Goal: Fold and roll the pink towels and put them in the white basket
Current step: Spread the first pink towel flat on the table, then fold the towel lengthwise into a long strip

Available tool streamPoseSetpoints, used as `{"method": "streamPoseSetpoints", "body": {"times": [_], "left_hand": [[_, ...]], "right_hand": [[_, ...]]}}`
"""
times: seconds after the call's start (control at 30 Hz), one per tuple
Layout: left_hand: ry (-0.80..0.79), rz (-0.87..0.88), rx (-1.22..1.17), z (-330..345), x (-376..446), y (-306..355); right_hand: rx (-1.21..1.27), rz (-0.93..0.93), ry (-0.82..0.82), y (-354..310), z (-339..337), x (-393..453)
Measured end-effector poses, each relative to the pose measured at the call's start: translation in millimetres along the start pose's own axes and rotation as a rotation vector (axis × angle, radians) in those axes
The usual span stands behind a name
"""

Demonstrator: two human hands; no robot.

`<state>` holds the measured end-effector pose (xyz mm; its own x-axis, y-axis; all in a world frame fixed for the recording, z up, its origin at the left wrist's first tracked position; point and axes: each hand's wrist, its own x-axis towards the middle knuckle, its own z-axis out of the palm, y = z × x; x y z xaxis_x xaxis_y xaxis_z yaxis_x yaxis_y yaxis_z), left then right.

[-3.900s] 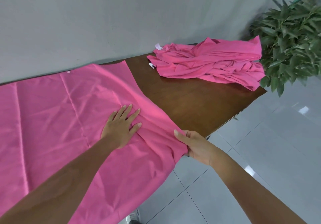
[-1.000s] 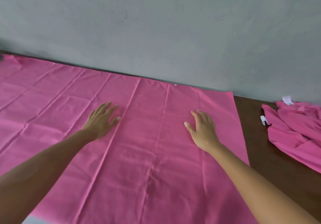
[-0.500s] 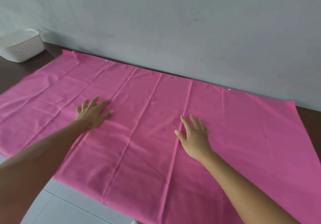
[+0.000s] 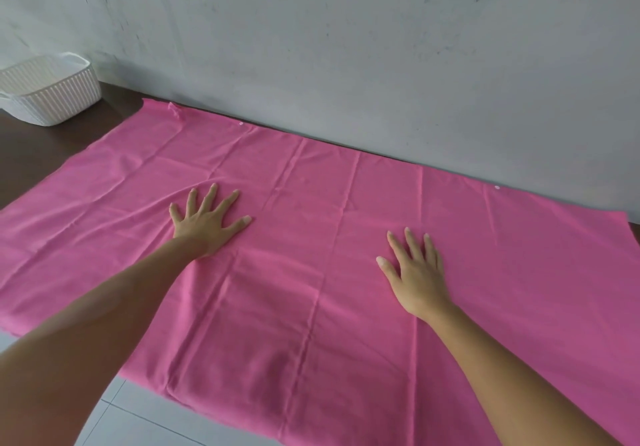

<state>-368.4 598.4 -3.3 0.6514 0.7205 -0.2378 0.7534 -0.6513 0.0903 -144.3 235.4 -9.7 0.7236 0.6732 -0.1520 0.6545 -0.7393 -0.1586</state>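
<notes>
Pink towel [image 4: 311,272] is spread flat across the dark tabletop [image 4: 41,155], near edge hanging over toward the floor tiles [image 4: 145,421]. Both hands are released and flat on it, holding nothing: left hand [image 4: 204,220] with fingers splayed, right hand [image 4: 415,272] well apart from it. Looks like the smoothing step, with no fold made yet. Next move probably means grabbing an edge or corners and bringing them over evenly, since a few creases are left. Compared with half a second ago, the hands sit slightly wider and more of the white basket [image 4: 52,96] shows at the far left by the wall [image 4: 346,47].
</notes>
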Motion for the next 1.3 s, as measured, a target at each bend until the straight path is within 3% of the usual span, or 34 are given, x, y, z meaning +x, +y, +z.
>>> {"method": "streamPoseSetpoints", "body": {"times": [0.23,0.57,0.83,1.07,1.3], "left_hand": [[-0.002,0.025,-0.012,3.1,-7.4,11.0],[0.112,0.473,-0.035,35.0,-55.6,94.7],[0.076,0.878,-0.137,35.0,-77.3,206.7],[0.029,1.076,-0.18,37.8,-108.8,306.3],[-0.039,1.273,-0.243,42.7,-148.4,409.1]], "right_hand": [[0.049,-0.001,0.001,1.7,-3.6,-7.0],[0.083,0.019,0.095,55.9,14.2,-102.2],[0.118,0.196,0.156,107.9,15.5,-180.1],[0.125,0.421,0.198,153.6,12.6,-246.6],[0.135,0.641,0.363,207.0,0.2,-305.4]]}}
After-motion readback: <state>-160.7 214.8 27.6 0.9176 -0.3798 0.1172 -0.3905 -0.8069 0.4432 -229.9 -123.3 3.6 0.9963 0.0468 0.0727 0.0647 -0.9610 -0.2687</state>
